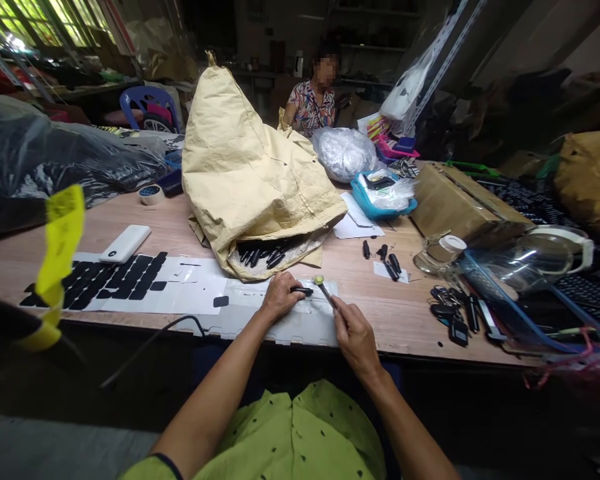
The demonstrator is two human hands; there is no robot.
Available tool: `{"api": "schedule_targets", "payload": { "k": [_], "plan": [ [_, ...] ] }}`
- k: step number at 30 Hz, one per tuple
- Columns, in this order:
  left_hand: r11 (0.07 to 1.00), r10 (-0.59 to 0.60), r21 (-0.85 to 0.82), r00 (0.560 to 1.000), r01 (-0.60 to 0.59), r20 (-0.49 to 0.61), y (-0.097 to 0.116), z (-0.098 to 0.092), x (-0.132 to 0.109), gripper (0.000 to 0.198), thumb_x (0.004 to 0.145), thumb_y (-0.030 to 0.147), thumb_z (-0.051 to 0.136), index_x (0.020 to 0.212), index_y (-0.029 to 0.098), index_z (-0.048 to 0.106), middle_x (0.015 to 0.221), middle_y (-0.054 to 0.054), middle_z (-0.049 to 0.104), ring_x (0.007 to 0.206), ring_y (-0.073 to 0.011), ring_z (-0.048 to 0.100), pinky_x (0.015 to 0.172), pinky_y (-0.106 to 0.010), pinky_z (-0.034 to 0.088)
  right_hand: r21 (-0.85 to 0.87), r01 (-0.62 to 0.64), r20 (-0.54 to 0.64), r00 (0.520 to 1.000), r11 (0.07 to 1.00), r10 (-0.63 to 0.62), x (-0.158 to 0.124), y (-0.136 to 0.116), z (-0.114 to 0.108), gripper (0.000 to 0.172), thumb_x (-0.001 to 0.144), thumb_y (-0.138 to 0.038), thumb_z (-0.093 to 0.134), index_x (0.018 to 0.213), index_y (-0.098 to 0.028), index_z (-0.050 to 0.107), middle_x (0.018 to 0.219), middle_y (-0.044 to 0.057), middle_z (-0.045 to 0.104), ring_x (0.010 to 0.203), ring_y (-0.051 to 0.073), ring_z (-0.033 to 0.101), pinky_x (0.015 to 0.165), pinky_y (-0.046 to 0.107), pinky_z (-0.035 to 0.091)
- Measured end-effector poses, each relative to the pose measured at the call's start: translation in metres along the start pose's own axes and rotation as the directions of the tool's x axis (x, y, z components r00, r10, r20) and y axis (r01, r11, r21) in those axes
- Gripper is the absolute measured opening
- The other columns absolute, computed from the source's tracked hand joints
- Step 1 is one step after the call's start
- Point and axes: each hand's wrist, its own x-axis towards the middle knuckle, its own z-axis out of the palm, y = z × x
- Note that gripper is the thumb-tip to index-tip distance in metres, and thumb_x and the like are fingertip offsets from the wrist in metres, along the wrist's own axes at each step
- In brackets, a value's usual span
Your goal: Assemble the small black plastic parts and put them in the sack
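Observation:
My left hand point(280, 293) is closed in a pinch on a small black plastic piece point(304, 291), held just above a pale grey sheet point(300, 327) at the table's front edge. My right hand point(355, 337) grips a thin tool point(325, 290) with a yellowish-green tip; the tip sits right beside the black piece. Behind my hands a big tan paper sack point(250, 167) lies open, with several black pieces point(265, 255) spilling from its mouth.
White sheets with black pads point(115, 280) and a white power bank point(125, 243) lie to the left. Loose black pieces point(387, 261), a blue tray point(380, 200), a cardboard box point(455, 200) and clear containers point(520, 267) stand right. Another person point(313, 100) sits across the table.

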Motion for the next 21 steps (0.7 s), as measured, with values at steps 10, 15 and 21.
{"api": "schedule_targets", "payload": {
  "k": [10, 15, 21],
  "plan": [
    [0.999, 0.030, 0.028, 0.999, -0.029, -0.025, -0.002, 0.000, -0.003, 0.012, 0.087, 0.021, 0.057, 0.095, 0.020, 0.067, 0.097, -0.004, 0.065, 0.094, -0.0209, 0.054, 0.090, -0.036, 0.043, -0.529, -0.128, -0.072, 0.992, 0.839, 0.105, 0.069, 0.065, 0.001, 0.028, 0.090, -0.020, 0.049, 0.110, -0.020, 0.070, 0.083, 0.006, 0.057, 0.079, 0.019, 0.047, 0.066, 0.028, 0.032],
    [0.999, 0.039, 0.004, 0.998, -0.039, -0.039, -0.006, -0.002, 0.000, 0.022, 0.090, 0.018, 0.050, 0.105, 0.021, 0.066, 0.102, -0.005, 0.067, 0.098, -0.0215, 0.055, 0.093, -0.037, 0.043, -0.598, -0.153, -0.114, 0.988, 0.787, 0.105, 0.074, 0.065, 0.008, 0.025, 0.092, -0.020, 0.048, 0.106, -0.020, 0.069, 0.086, 0.008, 0.056, 0.081, 0.020, 0.046, 0.065, 0.029, 0.027],
    [0.961, 0.207, -0.193, 0.978, -0.200, 0.013, 0.027, -0.005, -0.055, 0.028, 0.095, 0.027, 0.040, 0.109, 0.022, 0.064, 0.099, -0.007, 0.066, 0.094, -0.0215, 0.058, 0.087, -0.034, 0.047, -0.628, -0.128, -0.107, 0.991, 0.768, 0.078, 0.073, 0.062, 0.010, 0.024, 0.092, -0.020, 0.047, 0.104, -0.020, 0.068, 0.087, 0.008, 0.055, 0.082, 0.020, 0.045, 0.064, 0.030, 0.027]
  ]
}}
